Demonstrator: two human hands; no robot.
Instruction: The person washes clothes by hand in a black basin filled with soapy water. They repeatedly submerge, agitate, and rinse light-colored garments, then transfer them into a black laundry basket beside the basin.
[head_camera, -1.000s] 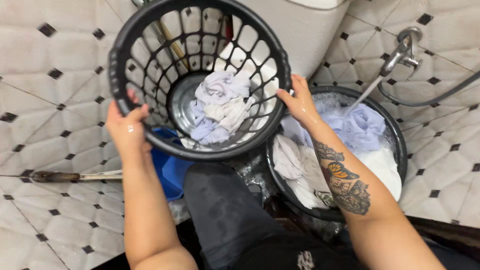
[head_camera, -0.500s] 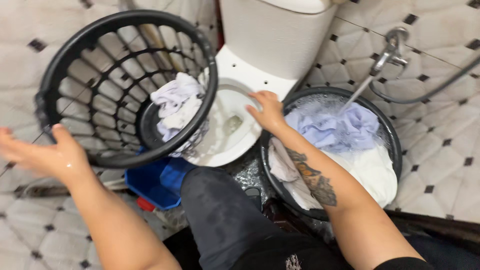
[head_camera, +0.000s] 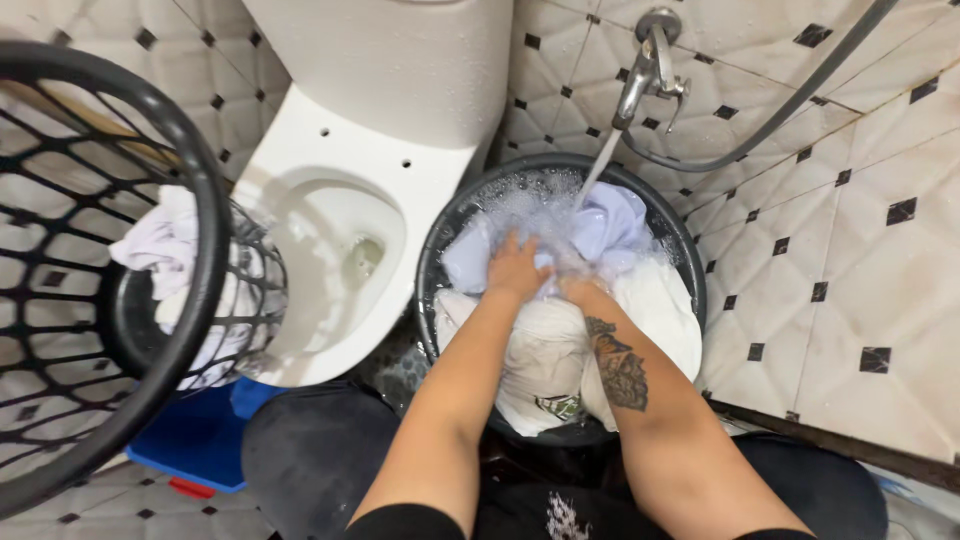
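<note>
A black round basin (head_camera: 427, 262) stands on the floor under a running tap (head_camera: 646, 68), full of foamy water and wet clothes (head_camera: 655, 305), white and pale blue. Both my hands are pushed into this laundry. My left hand (head_camera: 515, 270) lies on a pale blue piece at the basin's middle, with its fingers curled into the cloth. Just to its right, my right hand (head_camera: 575, 290) on the tattooed forearm is mostly buried under cloth, and its fingers are hidden. A black plastic laundry basket (head_camera: 203, 262) lies tilted at the far left, with white clothes (head_camera: 160, 248) inside and no hand on it.
A white toilet (head_camera: 340, 225) with an open bowl stands between basket and basin. A blue plastic container (head_camera: 195, 435) lies under the basket near my knee. A grey hose (head_camera: 790, 105) runs from the tap along the tiled wall.
Both hands let go of the laundry basket, which now lies at the left. My left hand swung over to the basin, and both hands went down into the wet clothes.
</note>
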